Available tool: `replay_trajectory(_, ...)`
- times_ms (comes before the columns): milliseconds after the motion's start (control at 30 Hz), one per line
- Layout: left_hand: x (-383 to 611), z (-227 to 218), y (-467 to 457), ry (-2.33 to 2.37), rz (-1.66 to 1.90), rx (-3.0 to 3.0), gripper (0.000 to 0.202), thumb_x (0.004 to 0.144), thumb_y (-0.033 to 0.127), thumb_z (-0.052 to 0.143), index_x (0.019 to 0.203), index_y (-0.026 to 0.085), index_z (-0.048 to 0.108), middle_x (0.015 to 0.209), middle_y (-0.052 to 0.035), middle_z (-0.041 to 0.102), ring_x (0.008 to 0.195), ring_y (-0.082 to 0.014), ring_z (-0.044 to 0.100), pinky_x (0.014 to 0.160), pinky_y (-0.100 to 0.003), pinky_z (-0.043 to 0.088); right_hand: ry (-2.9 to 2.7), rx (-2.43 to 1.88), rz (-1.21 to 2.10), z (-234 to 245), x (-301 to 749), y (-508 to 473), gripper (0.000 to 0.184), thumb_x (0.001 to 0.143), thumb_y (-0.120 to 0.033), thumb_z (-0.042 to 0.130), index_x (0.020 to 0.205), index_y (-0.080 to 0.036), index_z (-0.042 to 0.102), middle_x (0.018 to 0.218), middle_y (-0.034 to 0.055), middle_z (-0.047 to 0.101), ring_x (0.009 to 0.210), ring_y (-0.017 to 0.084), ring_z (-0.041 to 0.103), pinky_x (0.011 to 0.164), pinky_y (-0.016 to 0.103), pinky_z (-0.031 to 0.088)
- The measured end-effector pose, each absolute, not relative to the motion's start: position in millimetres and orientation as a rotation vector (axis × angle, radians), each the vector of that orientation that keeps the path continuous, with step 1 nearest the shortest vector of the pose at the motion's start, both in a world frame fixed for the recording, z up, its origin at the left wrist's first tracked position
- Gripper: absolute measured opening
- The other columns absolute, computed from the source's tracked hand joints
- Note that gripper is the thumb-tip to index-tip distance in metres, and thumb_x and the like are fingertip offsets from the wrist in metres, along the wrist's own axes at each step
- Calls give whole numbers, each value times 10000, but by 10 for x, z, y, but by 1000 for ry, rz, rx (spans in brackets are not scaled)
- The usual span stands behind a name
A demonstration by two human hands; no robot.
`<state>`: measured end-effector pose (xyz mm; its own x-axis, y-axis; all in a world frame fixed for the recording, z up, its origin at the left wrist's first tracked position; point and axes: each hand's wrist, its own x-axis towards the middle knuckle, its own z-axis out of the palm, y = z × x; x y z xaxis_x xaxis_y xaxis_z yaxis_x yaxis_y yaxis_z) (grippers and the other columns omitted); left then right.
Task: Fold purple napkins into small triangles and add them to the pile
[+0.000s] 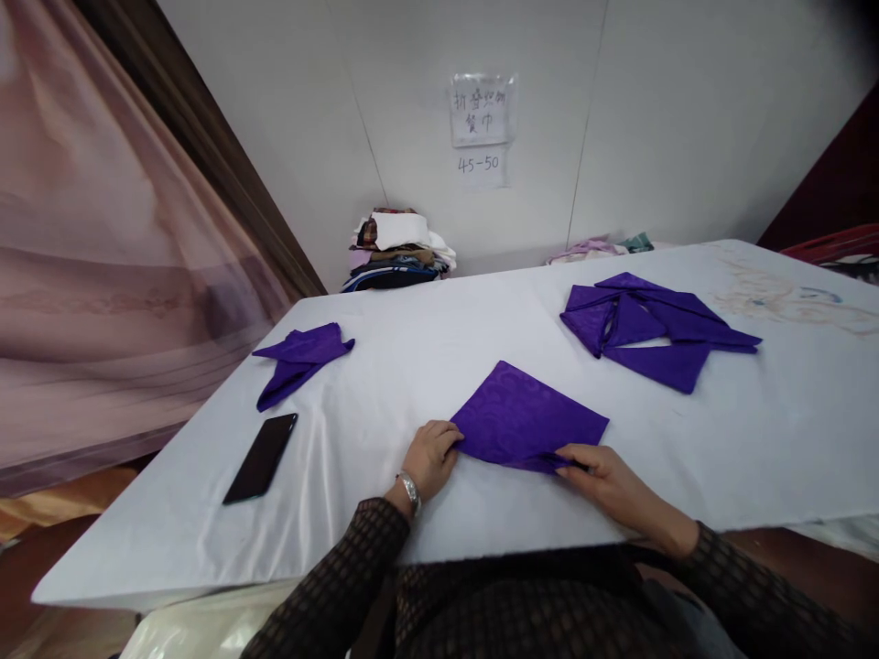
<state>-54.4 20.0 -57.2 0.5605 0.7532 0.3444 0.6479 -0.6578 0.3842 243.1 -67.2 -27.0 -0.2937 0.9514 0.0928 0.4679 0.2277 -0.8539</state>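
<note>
a purple patterned napkin lies folded near the front edge of a white tablecloth, in front of the person, with one corner pointing away and another to the right. the left hand is closed on its left corner, fingertips together at the cloth. the right hand pinches the near edge, right of the middle, between thumb and fingers; the fabric there is gathered into a small fold. a silver bracelet circles the left wrist, and dark open-weave sleeves cover both forearms.

to the left, well apart from the hands, a black smartphone lies flat and aslant, and just beyond it rests a folded purple napkin with pointed ends. on the right, farther from the person, a loose cluster of folded purple napkins overlaps, white cloth showing through a gap. pale floral decoration marks the tablecloth's far right part.

past the far edge stands a stack of folded fabrics, with pink and green cloths farther right. handwritten paper signs hang on the pale wall, the lower reading "45-50". a pink curtain hangs at left.
</note>
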Motion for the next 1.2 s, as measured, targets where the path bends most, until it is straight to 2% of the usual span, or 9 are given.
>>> replay_trajectory(200, -550, -624, 298, 1256, 823, 2386, 225, 781, 125, 529, 946, 213, 655, 886, -30, 678, 861, -177, 594, 820, -356, 471, -1825, -1361, 901, -93, 2509, -236, 210, 863, -340, 498, 822, -193, 643, 734, -8, 624, 668, 156, 550, 605, 255, 424)
replay_trajectory(300, -547, -672, 319, 1359, 892, 2252, 263, 784, 178, 557, 1029, 223, 643, 904, -25, 680, 852, -173, 607, 820, -352, 482, -1827, -1356, 884, -32, 2523, 197, 180, 840, -274, 497, 904, -193, 645, 815, 1, 658, 736, 169, 590, 656, 266, 452)
replay_trajectory(400, -548, -688, 320, 1476, 938, 2151, 368, 761, 219, 596, 1129, 230, 607, 899, -25, 664, 841, -176, 608, 811, -358, 492, -1908, -1404, 877, -46, 2483, 668, 244, 810, -192, 520, 1030, -186, 623, 942, 34, 684, 834, 183, 621, 735, 281, 471)
replay_trajectory(500, -551, -683, 318, 1545, 967, 2092, 414, 744, 244, 615, 1157, 217, 590, 841, -19, 654, 807, -179, 604, 799, -369, 496, -2050, -1548, 851, -97, 2400, 1037, 323, 791, -143, 557, 1110, -157, 599, 983, 74, 692, 866, 190, 635, 770, 281, 472)
replay_trajectory(567, -553, -680, 319, 1562, 977, 2070, 423, 741, 251, 616, 1160, 208, 583, 815, -16, 657, 796, -183, 602, 801, -380, 491, -2163, -1644, 793, -136, 2340, 1185, 307, 801, -139, 565, 1105, -146, 604, 992, 85, 694, 866, 187, 639, 764, 266, 469)
replay_trajectory(700, -553, -678, 319, 1585, 975, 2043, 409, 747, 260, 606, 1150, 196, 582, 799, -19, 668, 814, -195, 606, 794, -384, 482, -2240, -1778, 603, -223, 2258, 1267, 259, 810, -155, 586, 1067, -150, 623, 1064, 98, 679, 949, 197, 625, 800, 255, 447)
replay_trajectory(933, -540, -684, 316, 1588, 1012, 2030, 353, 792, 310, 570, 1119, 176, 583, 744, -15, 649, 750, -184, 594, 766, -370, 480, -2187, -1883, 473, -344, 2187, 1140, 338, 851, -190, 535, 1181, -122, 550, 1118, 143, 653, 1033, 248, 596, 839, 306, 427)
replay_trajectory(1200, -564, -714, 332, 1612, 1039, 2095, 299, 800, 281, 550, 1083, 196, 595, 730, -8, 645, 746, -185, 593, 773, -374, 474, -2216, -1933, 196, -443, 2121, 1057, 297, 899, -230, 465, 1178, -158, 538, 1199, 117, 603, 1076, 227, 562, 873, 307, 412)
